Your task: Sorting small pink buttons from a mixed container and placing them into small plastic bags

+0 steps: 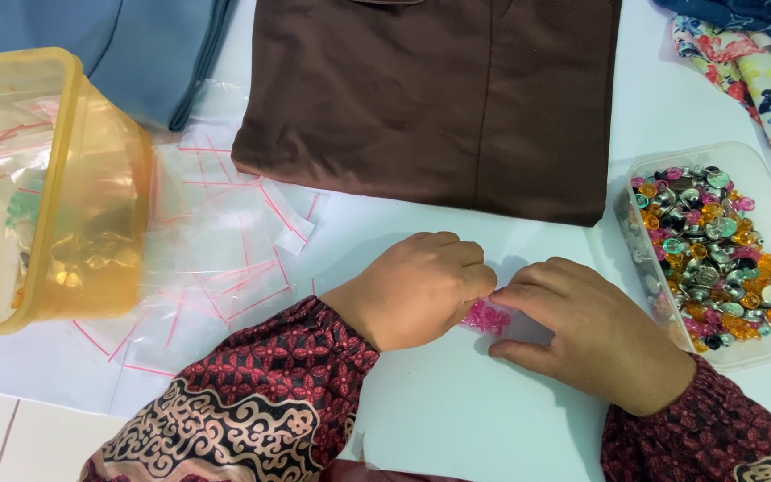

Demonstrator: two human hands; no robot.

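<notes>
- L hand (pixel 417 287) is curled, knuckles up, fingertips pressed onto the top edge of a small clear bag (pixel 503 319) flat on the white table (pixel 457 419).
- R hand (pixel 591 330) lies flatter, fingers together, thumb and forefinger meeting the L fingertips at the same edge; looks like both pinch the bag mouth, but I can't tell the exact grip since the fingers cover it.
- Bag sits between the two hands, mostly under the R palm; pink beads (pixel 485 317) bunch at its L end, just below the L fingertips.
- Bag's long axis runs roughly left-right w/ a slight tilt, judging by the visible part.
- Both hands touch it; the R hand covers more of it.
- Clear tub (pixel 765 353) of mixed colored beads is just right of the R hand, apart from it.
- Loose empty bags (pixel 216 259) w/ red strips lie left of the L hand, beside a yellow tub (pixel 91 223).
- Brown cloth (pixel 439 98) lies folded beyond the hands, not touched.
</notes>
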